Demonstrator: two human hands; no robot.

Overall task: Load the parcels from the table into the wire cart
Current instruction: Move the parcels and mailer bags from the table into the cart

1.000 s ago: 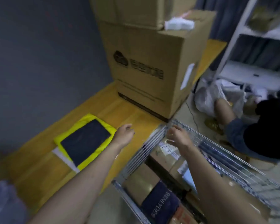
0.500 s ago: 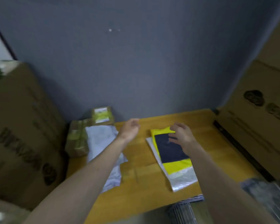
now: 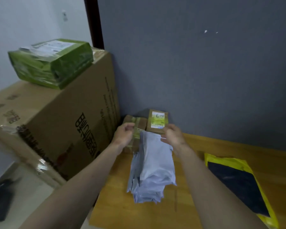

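Observation:
A small cardboard box [image 3: 157,122] with a label marked "1-3" stands against the grey wall at the back of the wooden table [image 3: 196,147]. Left of it lies a taped cardboard box [image 3: 136,120]. A pale grey poly mailer [image 3: 153,164] lies in front of both. My right hand [image 3: 172,135] curls its fingers onto the labelled box's near right corner, thumb over the mailer's top edge. My left hand [image 3: 125,134] hovers over the taped box with loosely curled fingers, holding nothing. A yellow parcel with a dark panel [image 3: 236,179] lies on the table at the right. The wire cart is out of view.
A large printed cardboard carton [image 3: 59,123] stands at the table's left end, with a green wrapped parcel [image 3: 51,61] on top. A second taped carton [image 3: 23,146] sits lower left. The grey wall closes the back.
The view swung left from the cart to the table's back corner. Both hands moved from the yellow parcel to the two small boxes by the wall.

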